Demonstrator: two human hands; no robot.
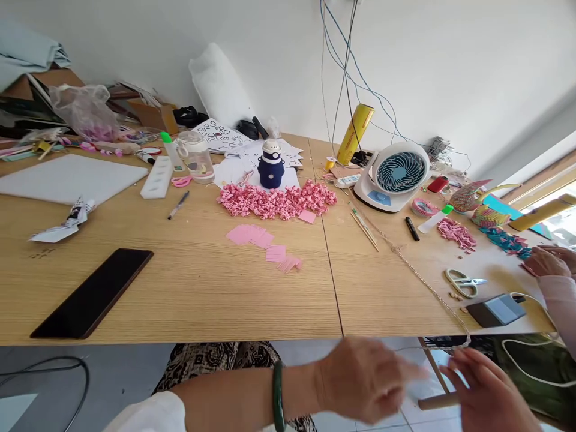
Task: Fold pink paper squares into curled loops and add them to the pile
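Below the table's front edge, my left hand, with a green bangle on its wrist, is blurred by motion. Its index finger points right and the other fingers are curled; whether they hold anything is unclear. At the lower right my right hand pinches a thin twisted cord. The cord runs from near the fan down over the table edge to its fingertips, and a thin strand stretches left toward my left hand. A brown cardboard tube is seen between the hands, lower down.
On the table are a black tablet, pink folded pieces, pink paper squares, a blue bottle, a fan, scissors and a grey box. Another person's hands work at the right edge.
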